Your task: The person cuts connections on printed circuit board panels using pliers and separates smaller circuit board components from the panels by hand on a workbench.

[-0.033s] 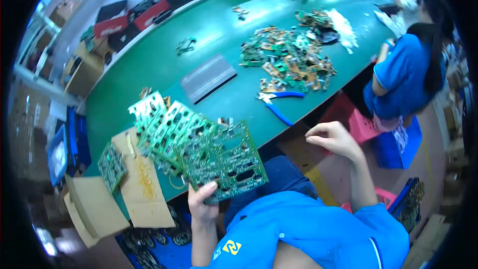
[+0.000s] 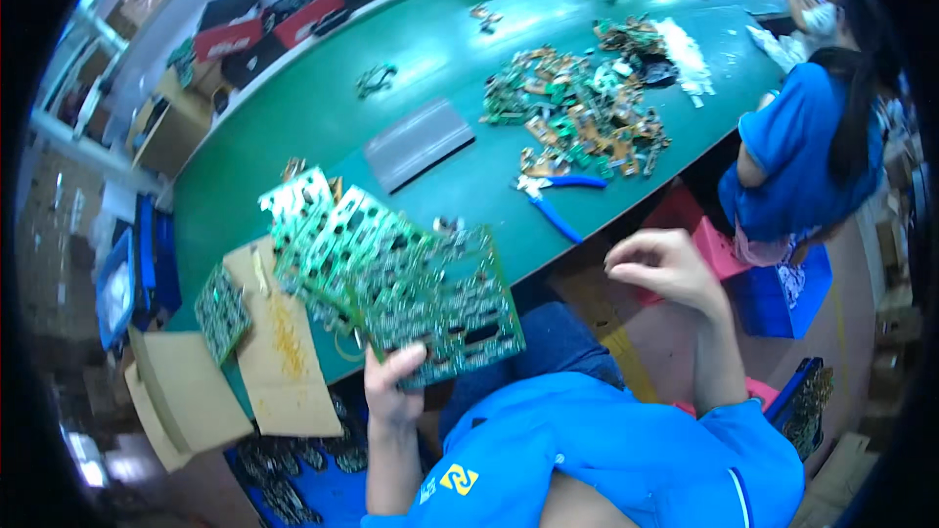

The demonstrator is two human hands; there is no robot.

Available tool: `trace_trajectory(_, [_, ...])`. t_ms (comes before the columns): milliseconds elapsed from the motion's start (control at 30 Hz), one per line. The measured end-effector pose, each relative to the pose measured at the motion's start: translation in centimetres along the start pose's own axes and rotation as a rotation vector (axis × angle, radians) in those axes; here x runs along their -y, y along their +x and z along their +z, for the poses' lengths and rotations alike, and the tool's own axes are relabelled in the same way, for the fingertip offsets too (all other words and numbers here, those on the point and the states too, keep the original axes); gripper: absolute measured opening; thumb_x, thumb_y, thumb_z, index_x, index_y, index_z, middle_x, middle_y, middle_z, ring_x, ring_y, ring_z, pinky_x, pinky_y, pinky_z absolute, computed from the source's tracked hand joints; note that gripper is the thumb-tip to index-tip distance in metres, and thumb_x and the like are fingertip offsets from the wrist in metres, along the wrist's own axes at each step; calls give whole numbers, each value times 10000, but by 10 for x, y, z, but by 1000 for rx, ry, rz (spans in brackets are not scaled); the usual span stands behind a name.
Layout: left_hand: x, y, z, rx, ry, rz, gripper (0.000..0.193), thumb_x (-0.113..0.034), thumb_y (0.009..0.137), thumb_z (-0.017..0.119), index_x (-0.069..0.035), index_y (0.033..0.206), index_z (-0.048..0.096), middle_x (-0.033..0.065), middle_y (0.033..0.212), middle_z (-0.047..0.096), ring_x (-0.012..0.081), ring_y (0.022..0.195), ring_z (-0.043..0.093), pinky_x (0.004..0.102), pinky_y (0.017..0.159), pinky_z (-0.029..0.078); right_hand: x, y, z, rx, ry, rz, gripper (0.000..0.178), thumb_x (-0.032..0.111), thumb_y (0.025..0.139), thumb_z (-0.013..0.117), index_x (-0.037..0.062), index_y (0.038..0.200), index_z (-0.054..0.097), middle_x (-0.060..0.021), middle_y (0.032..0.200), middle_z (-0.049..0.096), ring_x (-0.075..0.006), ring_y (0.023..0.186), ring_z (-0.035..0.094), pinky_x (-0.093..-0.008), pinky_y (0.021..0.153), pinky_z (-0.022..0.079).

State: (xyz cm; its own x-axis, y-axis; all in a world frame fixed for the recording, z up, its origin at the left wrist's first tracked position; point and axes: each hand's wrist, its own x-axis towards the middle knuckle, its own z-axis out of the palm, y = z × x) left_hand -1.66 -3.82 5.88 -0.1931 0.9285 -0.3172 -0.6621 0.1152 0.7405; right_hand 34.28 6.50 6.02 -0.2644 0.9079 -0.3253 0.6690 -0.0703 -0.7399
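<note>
My left hand (image 2: 394,386) grips a green circuit board (image 2: 455,308) by its near left edge, thumb on the top face. The board is tilted and carries many small parts and dark cut-outs. Just behind it, more green circuit boards (image 2: 328,230) lie overlapping on the table, partly covered by the held one. My right hand (image 2: 670,269) hangs in the air past the table's front edge, fingers curled toward the thumb, with nothing visible in them. Blue-handled cutters (image 2: 553,198) lie with jaws parted near that edge, away from both hands.
A heap of broken board pieces (image 2: 587,103) covers the table's middle right. A grey flat block (image 2: 421,145) sits left of it. Cardboard (image 2: 284,342) with yellow bits and another board (image 2: 222,313) are at the left. A co-worker in blue (image 2: 807,147) sits at the right beside a blue bin (image 2: 782,288).
The whole view has shifted slightly. My right hand's fingers have curled a little more, and the held board has tipped slightly. My left hand keeps its grip.
</note>
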Motion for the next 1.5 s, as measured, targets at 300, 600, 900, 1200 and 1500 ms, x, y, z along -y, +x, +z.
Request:
trace_trajectory(300, [-88,59,80,369,718,-26,220,-58,784,718,-20,1001,714,75,937,720,130,779,615,228,728,465,178,94,-15,-93,-217,-1195,795,148,637,866,61,1363,554,-95,1208,647,-276,1040,623,-385,939,497])
trace_trajectory(600, [-127,155,91,194,824,466,498,-238,840,758,-2,1244,587,155,1191,597,190,1079,568,332,951,454,164,182,-19,150,405,-747,252,98,808,793,55,1029,680,-7,806,673,-97,704,612,-221,688,495])
trace_trajectory(900, [-89,216,69,197,777,328,337,-133,857,755,-18,1121,580,114,1031,609,167,898,605,287,793,516,144,240,3,100,660,-612,178,119,856,767,81,1005,678,15,817,665,-54,720,579,-193,696,468])
trace_trajectory(1200, [-73,240,50,254,1125,468,229,-39,863,715,-50,1034,561,66,896,609,134,726,604,248,667,525,121,271,18,106,581,-727,150,39,872,729,80,1008,679,23,850,675,-40,759,592,-179,712,471])
trace_trajectory(1500, [-81,240,57,244,1126,378,292,-18,860,702,-49,1121,575,68,903,619,131,731,622,262,669,529,121,274,19,129,550,-717,171,19,861,733,79,1011,677,9,866,692,-50,762,605,-200,742,496])
